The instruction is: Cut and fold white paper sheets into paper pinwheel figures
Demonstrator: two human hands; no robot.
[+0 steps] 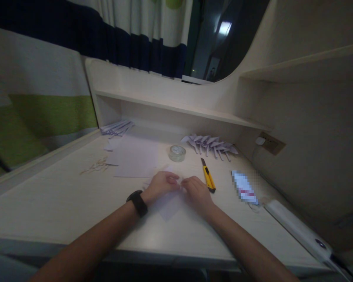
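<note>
Left hand [162, 183] and right hand [198, 192] pinch the paper [167, 209] between them at the tabletop's [61, 207] front middle, seemingly part-folded, with folded pinwheels [212, 146] apparently done behind and flat sheets [135, 154] seemingly left to use.

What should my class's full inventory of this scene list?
small paper: count unclear, white, centre
tape roll: 1, clear, centre
cutter: 1, yellow, centre right
folded shapes: several, white, back right
folded strips: several, white, back left
sheets: several, white, left
strands: several, tan, left
pixelated item: 1, bluish, right
bar: 1, white, front right
socket: 1, brown, right
plug: 1, white, socket
curtains: count unclear, multicoloured, back
window: 1, dark, back
shelves: 2, pale, back, right
desk: 1, pale, below
watch: 1, black, left wrist
left hand: 1, bare, centre
right hand: 1, bare, centre
forearms: 2, bare, front
</note>
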